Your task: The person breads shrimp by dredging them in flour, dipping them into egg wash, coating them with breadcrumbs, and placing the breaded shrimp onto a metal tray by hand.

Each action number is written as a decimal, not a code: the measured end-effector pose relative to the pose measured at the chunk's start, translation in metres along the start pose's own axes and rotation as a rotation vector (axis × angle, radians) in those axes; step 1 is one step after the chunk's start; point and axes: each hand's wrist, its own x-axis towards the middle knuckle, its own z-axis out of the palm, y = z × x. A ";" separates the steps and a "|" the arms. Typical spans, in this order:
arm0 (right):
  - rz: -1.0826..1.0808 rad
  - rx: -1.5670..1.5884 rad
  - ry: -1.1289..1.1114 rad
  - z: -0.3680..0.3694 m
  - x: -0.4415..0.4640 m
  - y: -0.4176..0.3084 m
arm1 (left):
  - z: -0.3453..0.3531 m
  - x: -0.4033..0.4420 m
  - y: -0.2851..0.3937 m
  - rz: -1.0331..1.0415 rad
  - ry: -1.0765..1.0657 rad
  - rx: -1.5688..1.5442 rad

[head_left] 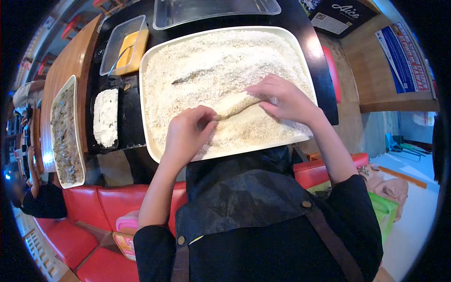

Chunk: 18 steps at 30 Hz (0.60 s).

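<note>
A long crumb-coated piece (238,105) is held level over a large white tray (144,117) of pale crumbs. My left hand (190,134) pinches its left end between thumb and fingers. Its right end is in the curled fingers of my right hand (282,99). Crumbs (197,56) fill the tray, heaped higher toward the far side. Another piece (190,77), dark at its tip, lies partly buried in them at the upper left.
Left of the tray stand a container of yellow liquid (136,49) with a utensil and a black tray of white powder (106,117). Farther left are a long filled tray (67,136) and another person (44,199). A clear container (216,21) sits behind.
</note>
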 end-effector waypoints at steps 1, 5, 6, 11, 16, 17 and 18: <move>0.075 0.033 -0.060 -0.006 -0.001 -0.001 | -0.001 0.003 0.001 -0.022 -0.041 -0.023; 0.068 0.116 -0.136 -0.014 0.003 -0.005 | -0.027 0.012 0.013 -0.149 -0.232 -0.047; 0.029 0.085 -0.156 -0.014 0.005 -0.004 | -0.028 0.012 0.007 -0.086 -0.161 0.047; -0.081 0.100 0.011 0.001 0.005 -0.002 | -0.027 0.007 0.004 0.185 0.039 0.216; -0.076 0.166 0.006 0.017 0.001 0.007 | -0.013 0.009 -0.006 0.248 -0.035 0.028; -0.077 0.170 0.014 0.019 0.001 0.008 | -0.010 0.010 -0.009 0.238 -0.052 0.032; -0.077 0.173 0.024 0.019 0.001 0.009 | -0.009 0.012 -0.010 0.229 -0.071 0.036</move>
